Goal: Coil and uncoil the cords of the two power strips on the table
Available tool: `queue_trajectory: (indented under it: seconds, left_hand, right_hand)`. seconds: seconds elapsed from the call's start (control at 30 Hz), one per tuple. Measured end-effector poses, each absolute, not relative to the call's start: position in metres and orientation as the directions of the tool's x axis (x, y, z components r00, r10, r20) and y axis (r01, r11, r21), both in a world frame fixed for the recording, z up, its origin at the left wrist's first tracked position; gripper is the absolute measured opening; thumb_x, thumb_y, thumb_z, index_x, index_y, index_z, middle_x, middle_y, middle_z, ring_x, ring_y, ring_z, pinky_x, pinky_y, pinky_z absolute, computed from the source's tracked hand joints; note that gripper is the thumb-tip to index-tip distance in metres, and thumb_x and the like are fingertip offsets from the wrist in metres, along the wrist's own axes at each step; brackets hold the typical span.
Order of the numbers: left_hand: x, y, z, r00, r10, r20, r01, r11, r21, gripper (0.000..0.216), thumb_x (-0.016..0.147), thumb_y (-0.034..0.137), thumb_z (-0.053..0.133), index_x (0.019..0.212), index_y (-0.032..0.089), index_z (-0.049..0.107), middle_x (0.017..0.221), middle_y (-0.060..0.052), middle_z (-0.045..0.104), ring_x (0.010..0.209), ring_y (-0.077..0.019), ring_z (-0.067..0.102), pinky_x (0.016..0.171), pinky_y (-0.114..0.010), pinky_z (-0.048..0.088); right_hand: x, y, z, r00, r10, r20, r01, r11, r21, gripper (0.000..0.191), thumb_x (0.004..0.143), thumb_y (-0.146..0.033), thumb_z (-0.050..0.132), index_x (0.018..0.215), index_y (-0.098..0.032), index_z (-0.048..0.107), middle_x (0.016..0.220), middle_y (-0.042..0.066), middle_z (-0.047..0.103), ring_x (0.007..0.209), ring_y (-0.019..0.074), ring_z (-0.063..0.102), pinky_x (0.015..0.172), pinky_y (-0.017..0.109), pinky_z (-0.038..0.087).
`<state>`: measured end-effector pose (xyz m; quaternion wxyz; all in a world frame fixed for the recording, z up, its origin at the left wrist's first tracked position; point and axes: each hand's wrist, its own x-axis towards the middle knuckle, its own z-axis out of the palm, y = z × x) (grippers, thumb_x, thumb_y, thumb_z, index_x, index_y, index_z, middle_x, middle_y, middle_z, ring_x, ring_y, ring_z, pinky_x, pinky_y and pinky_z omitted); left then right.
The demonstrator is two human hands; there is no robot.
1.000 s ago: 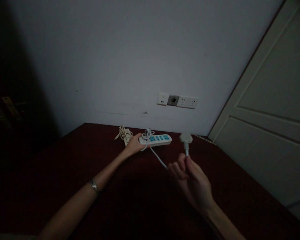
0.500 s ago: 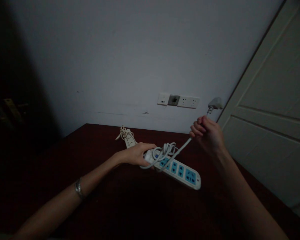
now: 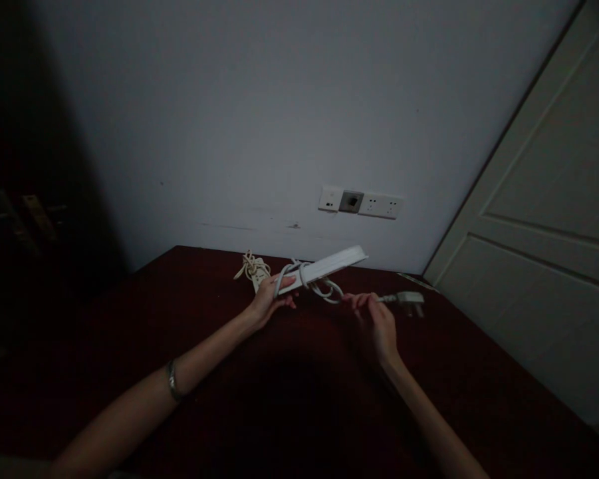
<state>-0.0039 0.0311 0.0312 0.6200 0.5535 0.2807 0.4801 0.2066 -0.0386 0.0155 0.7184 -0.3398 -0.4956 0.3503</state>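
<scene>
My left hand [image 3: 266, 303] grips one end of a white power strip [image 3: 332, 264], which is tilted so that its far end points up and right. Its sockets are turned out of sight. A pale cord [image 3: 328, 293] loops round the strip near my left fingers. My right hand [image 3: 376, 319] has its fingers closed on the cord close to the plug [image 3: 409, 298]. That plug sticks out to the right of my hand with its prongs downward, slightly blurred. Behind my left hand lies a second power strip [image 3: 259, 274] with its own cord bundled on it.
All this is above a dark red tabletop [image 3: 219, 279] that meets a pale wall [image 3: 229, 133]. Wall sockets [image 3: 381, 206] sit above the table's back edge. A panelled white door [image 3: 543, 199] stands at the right, and a dark area with metal fittings at the left.
The power strip has been turned over and tilted upward, hiding its blue sockets. My right hand has come down and left with the cord, and the plug now points right instead of up.
</scene>
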Motion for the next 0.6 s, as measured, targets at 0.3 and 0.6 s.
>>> queue_trajectory:
  seconds: [0.3,0.6]
  left_hand:
    - [0.015,0.049,0.002,0.242,0.928,0.282,0.26,-0.342,0.903,0.045,0.058,0.045,0.071,0.087,0.012,0.061,0.069,0.0,0.058,0.061,-0.014,0.053,0.053,-0.024,0.041]
    - [0.005,0.057,-0.002,0.6,0.728,0.331,0.357,-0.615,0.703,0.056,0.061,0.047,0.07,0.105,0.014,0.058,0.078,-0.002,0.062,0.066,-0.0142,0.053,0.058,-0.022,0.041]
  right_hand:
    - [0.196,-0.041,0.001,-0.023,0.782,0.623,0.49,0.552,-0.675,0.023,0.089,-0.036,0.04,0.085,-0.019,0.056,0.09,0.006,0.058,0.084,0.0189,0.054,0.075,0.031,0.041]
    - [0.219,-0.018,0.013,-0.231,0.682,0.694,0.791,0.547,-0.275,0.021,0.086,-0.033,0.047,0.095,-0.017,0.059,0.105,0.014,0.054,0.102,0.0276,0.044,0.088,0.046,0.038]
